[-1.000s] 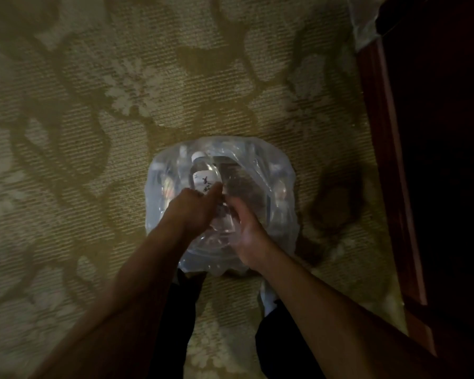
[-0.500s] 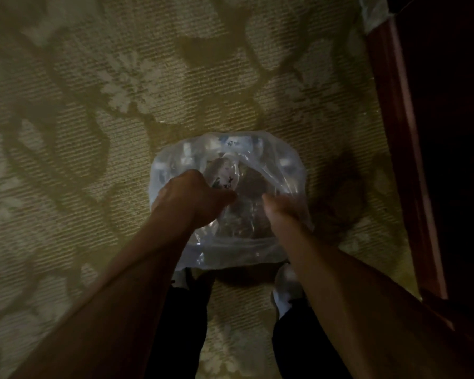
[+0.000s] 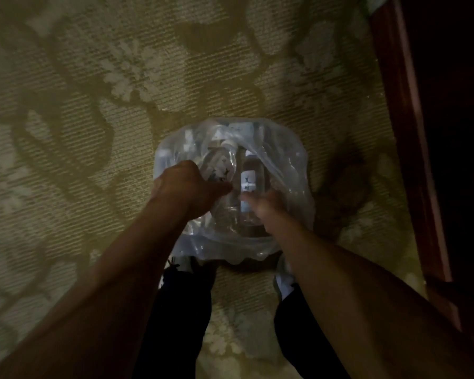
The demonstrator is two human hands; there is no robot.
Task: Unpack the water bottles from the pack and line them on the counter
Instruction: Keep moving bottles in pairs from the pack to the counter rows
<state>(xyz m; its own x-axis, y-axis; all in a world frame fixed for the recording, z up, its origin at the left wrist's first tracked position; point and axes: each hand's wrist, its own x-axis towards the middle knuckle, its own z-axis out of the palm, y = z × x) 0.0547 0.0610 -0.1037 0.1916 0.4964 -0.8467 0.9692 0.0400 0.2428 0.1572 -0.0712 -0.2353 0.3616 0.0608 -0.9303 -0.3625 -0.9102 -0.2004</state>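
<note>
No bottles are seen unpacked; the pack point(image 3: 279, 170) on the carpet point(image 3: 93, 105) is gripped by the left hand point(image 3: 186, 187), while the right hand's point(image 3: 268, 206) grasp cannot be told.

Open carpet point(image 3: 93, 132) left and beyond pack point(image 3: 293, 160); dark wood furniture point(image 3: 411, 132) close on right.
</note>
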